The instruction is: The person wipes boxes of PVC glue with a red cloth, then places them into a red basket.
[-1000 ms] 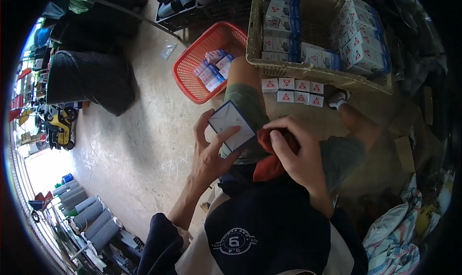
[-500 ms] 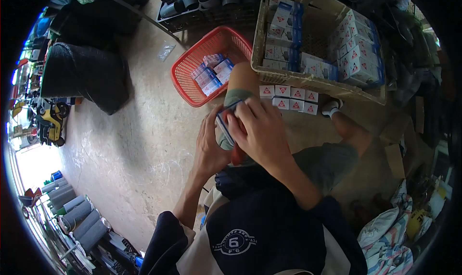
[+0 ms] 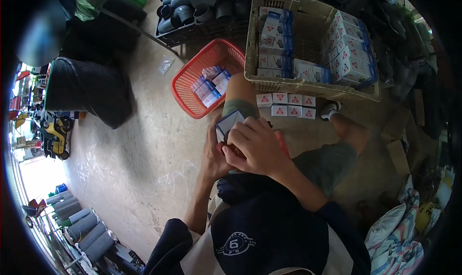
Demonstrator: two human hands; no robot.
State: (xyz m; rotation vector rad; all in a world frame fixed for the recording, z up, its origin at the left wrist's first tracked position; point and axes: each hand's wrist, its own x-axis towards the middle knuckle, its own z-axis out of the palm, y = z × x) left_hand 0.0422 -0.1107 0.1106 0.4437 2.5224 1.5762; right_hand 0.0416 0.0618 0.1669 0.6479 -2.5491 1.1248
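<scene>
both hands (image 3: 240, 147) clasp small box (image 3: 228, 122) above lap; red basket (image 3: 192, 99) nearby.

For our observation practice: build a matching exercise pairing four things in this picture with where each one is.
Things:
1. small box
2. red basket
3. beige crate
4. row of boxes

Places:
A. on the floor under the crate's front edge
B. between both hands
C. left of the crate, holding a few boxes
D. top right, stacked with boxes

Pairs: 1-B, 2-C, 3-D, 4-A

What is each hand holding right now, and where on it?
The left hand grips the small white box from behind. The right hand presses a red cloth against its front.
</scene>
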